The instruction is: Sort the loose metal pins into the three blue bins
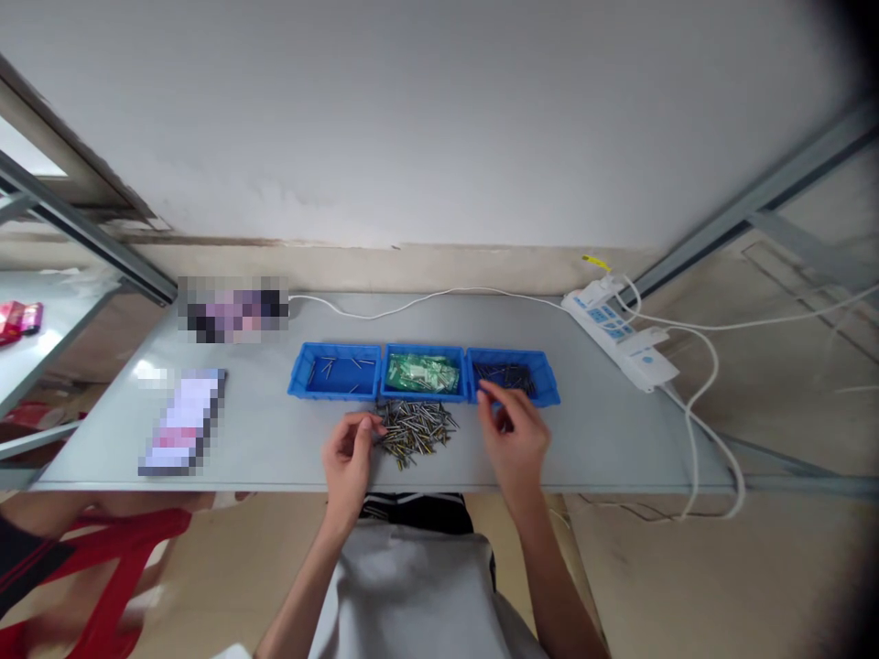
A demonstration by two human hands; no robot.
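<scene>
A loose pile of thin metal screws or nails (pixel 416 430), silver and brassy, lies on the table. My left hand (pixel 349 456) is at the pile's left edge, thumb and index finger drawn together; whatever they may hold is too small to make out. Over the front of the right blue bin (pixel 546 389), which holds dark screw-like pieces (pixel 512 375), my right hand (pixel 514 437) has its fingers curled and tips close together. Nothing between them can be made out. A few silver pieces lie in the left blue bin (pixel 336 389). Green plastic packaging (pixel 422 372) fills the middle blue bin (pixel 391 395).
A phone (pixel 184 421) lies on the grey table (pixel 618 448) at left, with a blurred-out object (pixel 233 313) behind it. A white power strip (pixel 622 339) with cables stands at right. Another person's leg and a red stool (pixel 110 577) show at lower left.
</scene>
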